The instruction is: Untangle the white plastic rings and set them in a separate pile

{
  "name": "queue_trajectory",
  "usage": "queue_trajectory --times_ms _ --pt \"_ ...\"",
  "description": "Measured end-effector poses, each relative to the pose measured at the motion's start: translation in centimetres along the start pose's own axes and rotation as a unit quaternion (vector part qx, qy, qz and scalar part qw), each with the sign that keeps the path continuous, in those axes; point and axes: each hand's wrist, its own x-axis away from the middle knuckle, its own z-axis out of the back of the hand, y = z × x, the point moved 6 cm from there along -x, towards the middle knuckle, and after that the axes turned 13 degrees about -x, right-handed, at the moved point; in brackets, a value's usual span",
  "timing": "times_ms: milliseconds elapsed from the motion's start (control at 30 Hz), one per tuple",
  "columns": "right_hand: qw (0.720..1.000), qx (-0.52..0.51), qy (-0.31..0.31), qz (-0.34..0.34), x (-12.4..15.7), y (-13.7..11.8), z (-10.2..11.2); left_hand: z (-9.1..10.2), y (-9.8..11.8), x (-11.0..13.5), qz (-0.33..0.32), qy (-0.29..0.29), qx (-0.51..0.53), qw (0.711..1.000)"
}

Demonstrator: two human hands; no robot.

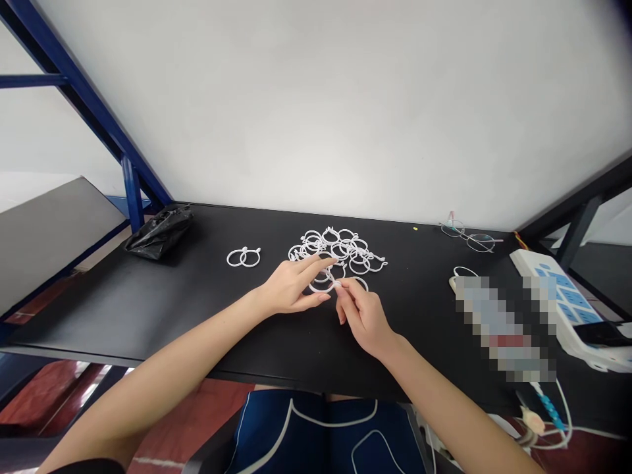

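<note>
A white curtain ring (322, 290) with a small eyelet is pinched between the thumb and fingers of my right hand (364, 315). My left hand (295, 288) is just left of this ring, its fingers stretched out and the thumb apart. Whether the left fingertips touch the ring is hard to make out. Behind both hands lies a loose pile of similar white rings (359, 264), overlapping one another; my left fingers hide its near part. Two more rings (243, 257) lie overlapped on the black table (207, 303), to the left of the pile.
A crumpled black plastic bag (160, 232) sits at the table's back left. Eyeglasses (467, 236) rest at the back right. Along the right side are a white power strip (567, 299), a blurred-out object (503, 329) and cables. A white wall (316, 118) rises behind the table.
</note>
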Motion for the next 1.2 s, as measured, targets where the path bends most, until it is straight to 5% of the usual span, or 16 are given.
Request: queue_trajectory --times_ms 633,1200 --pt "0.999 0.029 -0.014 -0.03 0.0 0.5 0.1 -1.0 -0.5 0.1 0.081 -0.062 0.084 0.991" --pt "0.998 0.027 -0.023 -0.05 -0.1 0.5 -0.1 -0.5 -0.1 -0.1 0.013 -0.022 0.003 1.0"
